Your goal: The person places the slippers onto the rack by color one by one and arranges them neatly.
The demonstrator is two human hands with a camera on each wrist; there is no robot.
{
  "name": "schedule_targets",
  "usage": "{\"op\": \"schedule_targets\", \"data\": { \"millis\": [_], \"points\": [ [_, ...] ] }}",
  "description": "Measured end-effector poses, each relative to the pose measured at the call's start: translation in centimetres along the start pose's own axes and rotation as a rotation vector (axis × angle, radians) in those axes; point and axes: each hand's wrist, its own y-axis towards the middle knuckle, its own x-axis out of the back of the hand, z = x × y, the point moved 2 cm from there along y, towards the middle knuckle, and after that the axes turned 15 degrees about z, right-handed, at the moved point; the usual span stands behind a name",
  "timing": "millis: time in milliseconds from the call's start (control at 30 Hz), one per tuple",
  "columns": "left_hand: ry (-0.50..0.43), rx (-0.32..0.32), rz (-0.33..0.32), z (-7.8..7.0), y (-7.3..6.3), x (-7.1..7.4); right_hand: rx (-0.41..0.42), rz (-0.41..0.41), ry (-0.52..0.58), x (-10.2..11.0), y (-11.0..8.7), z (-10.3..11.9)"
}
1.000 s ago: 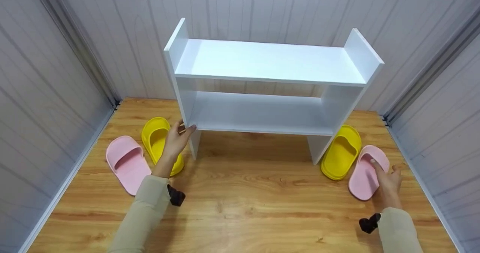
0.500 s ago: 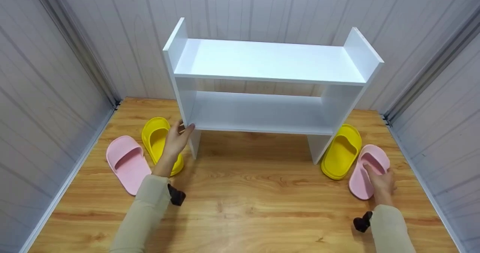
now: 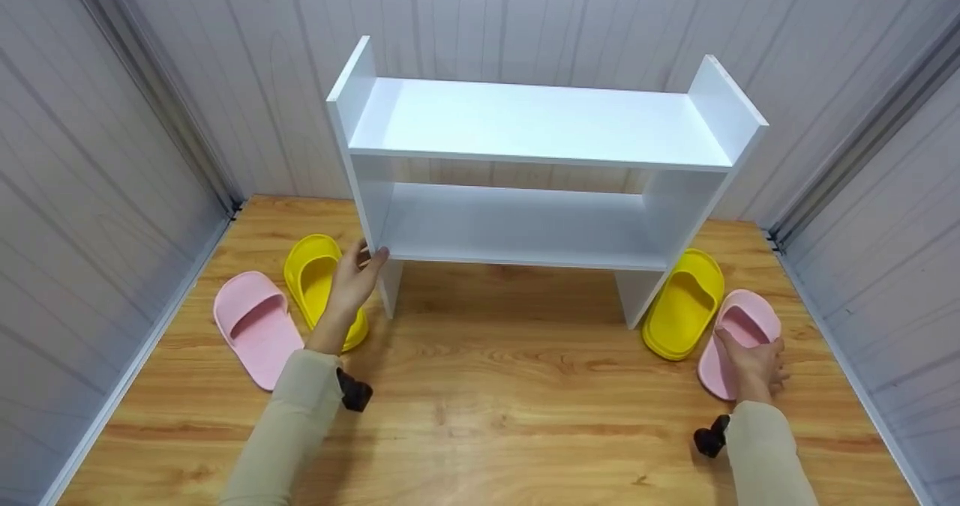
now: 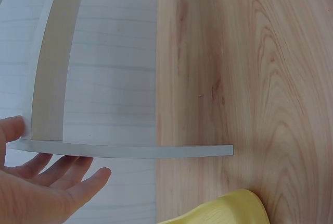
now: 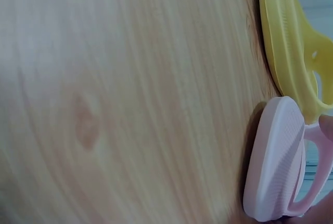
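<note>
A white two-tier shelf [image 3: 517, 229] stands on the wooden floor. My left hand [image 3: 355, 277] holds its left side panel [image 4: 192, 151], thumb on the inner side and fingers outside. My right hand [image 3: 754, 363] is spread over a pink slipper [image 3: 718, 367] at the right, its thumb by the slipper's left edge and the fingers beyond the right edge. Part of the slipper is hidden under the hand. In the right wrist view, the thumb [image 5: 327, 126] is close by the strap of the slipper.
A yellow slipper [image 3: 682, 315] lies between the shelf's right panel and the pink one. On the left are another yellow slipper [image 3: 309, 266] and another pink slipper [image 3: 259, 333]. Panelled walls [image 3: 525, 19] enclose the back and both sides.
My right hand has shifted left across the right pink slipper, its thumb passing from the strap opening to the left edge. The slipper, the shelf and my left hand stay where they were.
</note>
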Motion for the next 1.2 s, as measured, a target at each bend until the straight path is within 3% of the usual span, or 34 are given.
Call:
{"op": "schedule_targets", "data": {
  "millis": [467,833,1200],
  "points": [
    [0.020,0.000,-0.041,0.1,0.0,-0.1,-0.021,-0.034,-0.133,-1.1,0.3,0.0],
    [0.029,0.005,-0.017,0.0,-0.1,0.2,-0.052,0.012,-0.155,-0.8,0.4,0.5],
    [0.022,-0.002,0.008,-0.3,0.0,0.3,-0.076,-0.027,-0.194,-0.5,0.9,0.7]
  ]
}}
